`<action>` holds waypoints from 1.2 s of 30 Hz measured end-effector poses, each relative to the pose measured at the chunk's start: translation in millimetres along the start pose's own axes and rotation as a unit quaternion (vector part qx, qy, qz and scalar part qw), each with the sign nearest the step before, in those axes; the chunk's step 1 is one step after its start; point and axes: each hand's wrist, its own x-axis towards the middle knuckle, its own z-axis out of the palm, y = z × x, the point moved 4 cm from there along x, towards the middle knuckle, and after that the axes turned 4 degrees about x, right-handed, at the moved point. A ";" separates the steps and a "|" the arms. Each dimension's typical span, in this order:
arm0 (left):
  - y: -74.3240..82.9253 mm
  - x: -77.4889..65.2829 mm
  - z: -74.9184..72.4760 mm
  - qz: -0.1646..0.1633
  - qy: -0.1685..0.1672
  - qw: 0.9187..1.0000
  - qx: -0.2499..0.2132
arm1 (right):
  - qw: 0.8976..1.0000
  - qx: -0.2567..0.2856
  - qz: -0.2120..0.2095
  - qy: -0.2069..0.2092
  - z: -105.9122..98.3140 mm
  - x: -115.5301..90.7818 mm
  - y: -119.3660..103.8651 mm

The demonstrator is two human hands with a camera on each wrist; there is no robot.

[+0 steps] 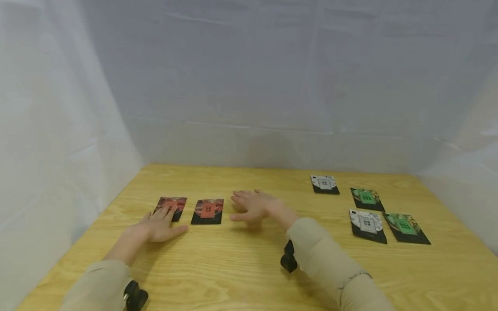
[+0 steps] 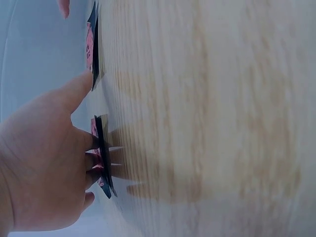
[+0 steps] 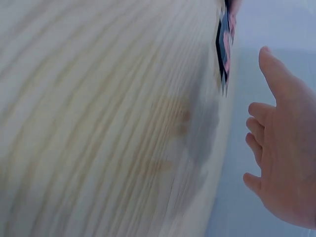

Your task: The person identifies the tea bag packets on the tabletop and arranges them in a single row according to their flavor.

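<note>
Two flat black packets with red labels lie side by side at the left of the table in the head view. My left hand point(image 1: 158, 228) rests its spread, straight fingers point(image 2: 92, 160) on the left red packet point(image 1: 180, 205), covering part of it. The other red packet point(image 1: 207, 211) lies just right of the left thumb. My right hand point(image 1: 253, 206) is stretched out beside that second packet, thumb toward it, with nothing in its fingers. In the right wrist view the right hand point(image 3: 289, 143) hovers over the wood and its shadow.
On the right half of the wooden table point(image 1: 218, 272) lie two packets with white labels, a far one point(image 1: 324, 184) and a nearer one point(image 1: 367, 224). Two green-labelled packets, one farther point(image 1: 367, 198) and one nearer point(image 1: 406, 226), lie beside them. White sheeting point(image 1: 249, 86) surrounds the table.
</note>
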 end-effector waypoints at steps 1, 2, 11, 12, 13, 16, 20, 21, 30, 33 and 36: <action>0.0 0.2 0.1 0.000 0.000 1.000 -0.001 | 1.000 0.006 0.005 0.003 -0.4 -2.3 5.5; -0.1 0.3 0.3 0.001 0.001 1.000 -0.002 | 1.000 0.012 0.009 0.008 -0.8 -4.9 11.0; -2.7 2.8 3.3 0.007 0.009 1.000 0.001 | 0.994 0.063 0.062 0.061 1.7 -35.2 67.4; -2.5 2.7 3.4 0.008 0.010 1.000 0.001 | 0.993 0.069 0.070 0.065 2.5 -40.0 74.6; -2.5 2.8 3.6 0.009 0.011 1.000 0.000 | 0.992 0.075 0.075 0.072 3.6 -44.5 82.1; -2.9 2.9 4.5 0.009 0.011 1.000 -0.002 | 0.988 0.086 0.098 0.081 5.7 -59.6 104.0; -8.1 6.1 7.5 0.007 0.010 1.000 -0.011 | 0.983 0.097 0.127 0.091 8.5 -77.4 130.4; -9.9 7.3 8.5 0.007 0.011 1.000 -0.012 | 0.982 0.099 0.132 0.093 9.4 -81.3 136.3; -28.1 18.0 20.6 0.015 0.029 0.999 -0.003 | 0.971 0.127 0.177 0.099 13.5 -109.1 169.3; -25.5 14.8 18.9 0.011 0.022 1.000 -0.003 | 0.967 0.138 0.194 0.086 15.1 -115.0 175.8; -17.0 8.0 12.8 0.009 0.015 1.000 -0.009 | 0.965 0.147 0.207 0.074 17.0 -119.5 181.5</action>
